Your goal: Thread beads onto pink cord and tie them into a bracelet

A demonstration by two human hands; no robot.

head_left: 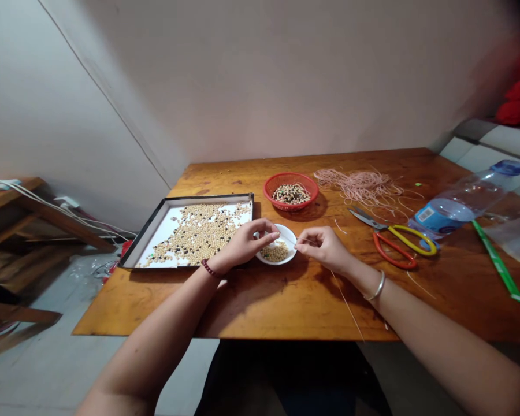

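My left hand (247,241), with a dark red beaded bracelet on its wrist, reaches over the left rim of a small white dish (292,254). Its thumb and fingers are pinched together; whatever lies between them is too small to make out. Tan beads (274,252) fill part of the dish. At the dish's right edge my right hand (323,248), wearing a silver bangle, pinches a thin pink cord (349,306). One length of that cord trails below the hand towards the table's front edge.
Left stands a black-rimmed tray (149,231) of tan and dark beads. A red basket (291,202) of strung beads is behind the dish. Tangled pink cord (359,185), scissors (392,237), a water bottle (463,202) and a green strip (498,263) lie right on the wooden table (260,312).
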